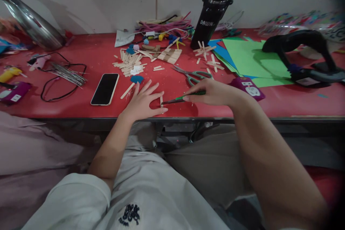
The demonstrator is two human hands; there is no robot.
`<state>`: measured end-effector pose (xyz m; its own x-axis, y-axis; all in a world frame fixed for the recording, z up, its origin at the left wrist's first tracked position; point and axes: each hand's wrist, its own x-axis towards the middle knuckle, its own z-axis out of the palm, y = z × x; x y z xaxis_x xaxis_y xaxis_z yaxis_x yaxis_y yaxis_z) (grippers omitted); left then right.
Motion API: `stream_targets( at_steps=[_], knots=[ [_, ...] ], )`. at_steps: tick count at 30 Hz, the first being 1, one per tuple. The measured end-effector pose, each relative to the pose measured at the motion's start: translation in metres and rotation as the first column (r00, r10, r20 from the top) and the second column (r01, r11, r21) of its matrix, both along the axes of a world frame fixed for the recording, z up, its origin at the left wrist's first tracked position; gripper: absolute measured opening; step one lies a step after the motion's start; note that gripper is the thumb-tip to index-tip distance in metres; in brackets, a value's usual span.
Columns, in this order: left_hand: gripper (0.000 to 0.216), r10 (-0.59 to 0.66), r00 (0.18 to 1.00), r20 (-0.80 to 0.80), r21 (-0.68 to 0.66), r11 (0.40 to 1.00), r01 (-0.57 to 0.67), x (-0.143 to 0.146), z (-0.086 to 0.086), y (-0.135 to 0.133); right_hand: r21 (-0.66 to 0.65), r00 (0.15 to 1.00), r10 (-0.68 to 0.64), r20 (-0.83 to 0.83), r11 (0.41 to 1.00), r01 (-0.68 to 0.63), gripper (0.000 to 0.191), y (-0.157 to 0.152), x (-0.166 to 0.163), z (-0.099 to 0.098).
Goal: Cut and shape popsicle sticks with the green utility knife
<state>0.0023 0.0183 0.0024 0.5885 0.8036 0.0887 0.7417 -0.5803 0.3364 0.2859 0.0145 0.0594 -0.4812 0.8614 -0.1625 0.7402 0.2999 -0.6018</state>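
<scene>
My left hand (142,101) rests on the red table (88,54) near its front edge, fingers spread, with thumb and forefinger pinning a short wooden craft stick (161,100) flat. My right hand (212,92) is closed round a green-handled craft knife (180,99) whose blade tip touches that stick. A loose craft stick (127,90) and a small blue foam piece (137,78) lie just beyond my left fingers.
A black phone (105,88) lies left of my hand. Grey-green scissors (192,75), a heap of craft sticks (130,64), green and blue paper sheets (250,61), a black bottle (214,10), a black hole punch (307,57) and black cables (63,79) crowd the table.
</scene>
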Motion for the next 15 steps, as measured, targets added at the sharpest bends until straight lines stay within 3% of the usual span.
stream_targets(
  at_steps=[15],
  knots=[
    [0.074, -0.003, 1.000, 0.011, -0.001, 1.000, 0.003, 0.0001, -0.0004, 0.0010, -0.014, 0.999, 0.004, 0.040, 1.000, -0.004, 0.044, -0.0048, -0.0013, 0.0044]
  ],
)
